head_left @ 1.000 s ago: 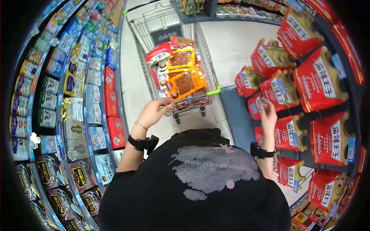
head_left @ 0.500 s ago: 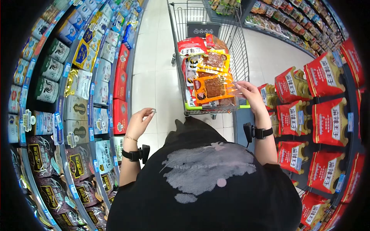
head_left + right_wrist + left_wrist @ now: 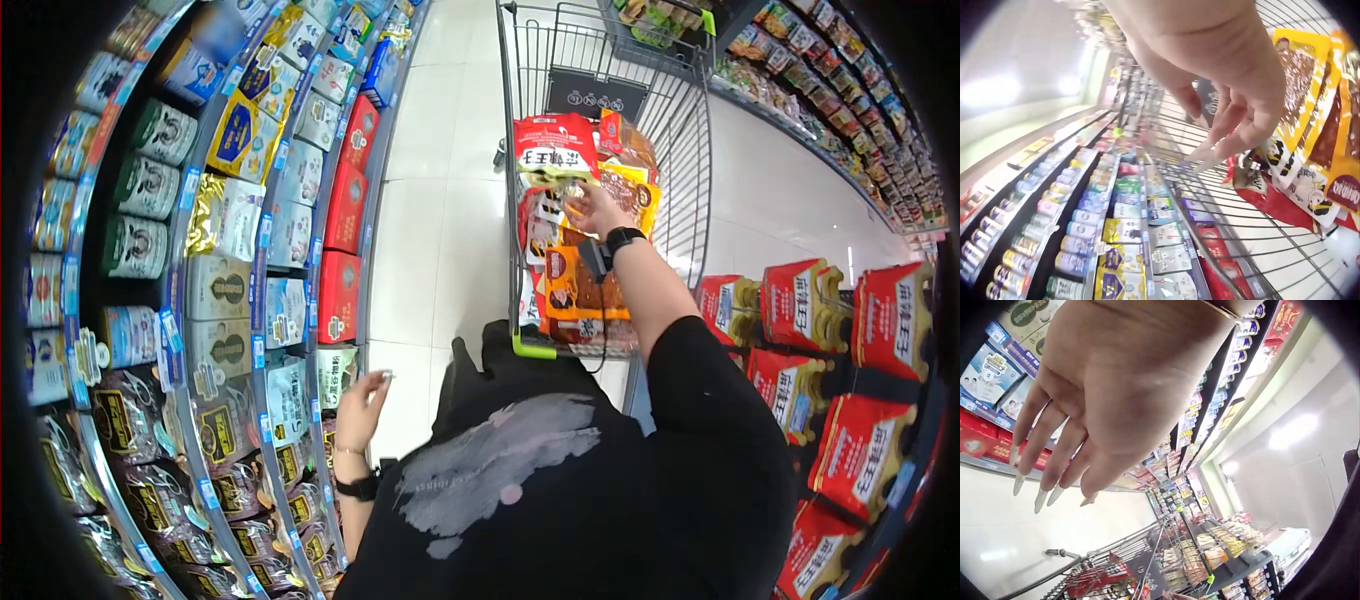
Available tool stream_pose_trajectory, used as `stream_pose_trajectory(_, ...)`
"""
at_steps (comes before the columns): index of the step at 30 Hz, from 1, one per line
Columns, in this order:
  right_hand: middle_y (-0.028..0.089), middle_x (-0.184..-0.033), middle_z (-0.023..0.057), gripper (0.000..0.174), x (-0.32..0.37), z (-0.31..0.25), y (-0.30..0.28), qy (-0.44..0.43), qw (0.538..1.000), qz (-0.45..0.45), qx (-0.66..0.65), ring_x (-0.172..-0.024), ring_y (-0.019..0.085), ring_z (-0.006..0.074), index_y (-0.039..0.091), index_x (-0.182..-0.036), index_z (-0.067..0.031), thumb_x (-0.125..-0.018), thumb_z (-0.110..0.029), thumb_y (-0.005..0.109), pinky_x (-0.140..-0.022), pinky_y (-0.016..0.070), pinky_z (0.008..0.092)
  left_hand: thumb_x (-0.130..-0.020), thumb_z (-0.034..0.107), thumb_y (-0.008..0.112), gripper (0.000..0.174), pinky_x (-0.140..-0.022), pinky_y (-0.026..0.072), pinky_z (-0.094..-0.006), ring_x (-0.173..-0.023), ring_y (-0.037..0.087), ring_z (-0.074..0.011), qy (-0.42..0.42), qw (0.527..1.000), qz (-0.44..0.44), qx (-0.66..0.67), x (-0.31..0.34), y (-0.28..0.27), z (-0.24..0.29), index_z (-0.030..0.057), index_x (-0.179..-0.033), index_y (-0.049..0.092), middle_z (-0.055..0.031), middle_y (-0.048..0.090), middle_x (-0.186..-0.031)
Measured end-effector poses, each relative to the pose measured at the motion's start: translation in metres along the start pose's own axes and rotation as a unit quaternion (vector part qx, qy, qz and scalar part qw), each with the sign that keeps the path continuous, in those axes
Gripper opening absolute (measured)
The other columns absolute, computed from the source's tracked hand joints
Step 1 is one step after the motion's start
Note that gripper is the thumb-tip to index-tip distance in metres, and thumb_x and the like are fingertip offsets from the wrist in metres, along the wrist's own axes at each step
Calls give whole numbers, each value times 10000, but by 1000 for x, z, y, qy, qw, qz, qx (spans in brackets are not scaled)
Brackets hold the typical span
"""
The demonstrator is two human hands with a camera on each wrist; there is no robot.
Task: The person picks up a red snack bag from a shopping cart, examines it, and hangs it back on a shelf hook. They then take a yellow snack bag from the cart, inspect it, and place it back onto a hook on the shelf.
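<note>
1. The shopping cart [image 3: 690, 190] stands in the aisle just ahead of the person. A pile of snack packets already lies in it, with orange packets [image 3: 590, 295] towards the handle end and a red packet [image 3: 555, 150] towards the far end. Judging from the pile, the loading looks well along.
2. The right hand [image 3: 592, 212] reaches over the handle edge and hovers at the top of the pile, near the cart's middle. In the wrist view its grip is loose: the fingers are slightly bent and close together, pinching nothing that shows. This hand seems to have nothing left to set down.
3. The left hand [image 3: 360, 400] hangs beside the left shelves [image 3: 250, 280]. Its fingers are straight and relaxed, and it is empty.
4. The pictures do not show whether more goods are meant to go into the cart.
</note>
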State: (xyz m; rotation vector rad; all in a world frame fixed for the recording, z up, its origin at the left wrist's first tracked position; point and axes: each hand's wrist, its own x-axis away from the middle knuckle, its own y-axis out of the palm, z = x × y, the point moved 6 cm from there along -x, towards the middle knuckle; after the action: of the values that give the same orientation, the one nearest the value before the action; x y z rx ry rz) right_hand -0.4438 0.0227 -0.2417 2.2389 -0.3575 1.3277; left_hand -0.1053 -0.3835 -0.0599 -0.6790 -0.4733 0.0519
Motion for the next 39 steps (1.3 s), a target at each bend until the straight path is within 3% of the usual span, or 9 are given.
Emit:
stream_pose_trajectory(4,536,-986,112,577,-48,5,29,-12,998,-8,62,-789,547,233,489,-1114,-110,-755,-529,657,-616,456,302,-866,169,580,293,-803,483,-318,-927,639,-248,-68,998,2,3,-2,15,0,-23,-1087,593,-172,652,-988)
stream_pose_trajectory(12,655,-875,-29,243,-116,11,47,73,991,-111,0,-749,631,121,593,-940,-144,-816,-334,680,-574,508,280,-864,190,586,301,-833,478,-334,-958,630,-265,-142,989,-10,-31,12,27,6,-8,-1091,591,-172,649,-1003)
stream_pose_trajectory(16,617,-982,75,232,-130,-8,56,-52,992,-110,24,-890,612,217,549,-1070,-76,-874,-189,601,-765,521,358,-865,182,578,304,-844,474,-345,-973,622,-274,-141,988,-5,-69,13,17,13,-2,-1107,582,-168,643,-1019)
stream_pose_trajectory(20,628,-947,70,235,-144,-17,67,-144,978,-138,57,-790,614,197,579,-990,-48,-868,-249,591,-655,476,321,-858,168,573,309,-847,470,-355,-982,615,-280,-109,990,-4,-91,17,9,19,9,-1123,575,-163,638,-1037)
stream_pose_trajectory(23,591,-751,54,232,-128,-43,69,-367,848,-103,368,-638,551,159,605,-822,-3,-856,-230,577,-584,426,308,-855,151,566,301,-838,471,-354,-978,617,-275,-73,994,0,-83,19,2,19,13,-1123,577,-162,639,-1032)
stream_pose_trajectory(26,613,-784,124,343,-7,-67,67,-508,727,-110,449,-721,602,253,627,-928,26,-859,-300,545,-655,463,340,-857,141,562,293,-825,475,-359,-956,620,-299,-11,997,11,-73,21,-8,14,4,-1116,573,-176,641,-1009)
stream_pose_trajectory(27,599,-745,83,317,1,-72,59,-379,870,-121,293,-670,587,191,628,-885,29,-833,-281,582,-603,463,309,-860,140,560,290,-821,477,-363,-951,621,-305,14,997,26,-67,21,-12,14,-1,-1113,571,-185,640,-1005)
stream_pose_trajectory(29,589,-720,50,279,97,-92,58,-488,790,-104,357,-628,562,134,625,-827,19,-809,-259,612,-557,448,279,-864,145,559,292,-818,477,-356,-950,625,-299,53,996,33,-68,20,-20,21,-6,-1115,569,-188,640,-1001)
stream_pose_trajectory(39,629,-732,41,251,439,-43,-1,-401,829,-247,302,-582,553,78,645,-950,7,-839,-207,579,-518,415,216,-910,216,536,332,-842,473,-333,-980,615,-209,251,953,-31,167,-54,-3,79,5,-1166,547,-122,640,-1049)
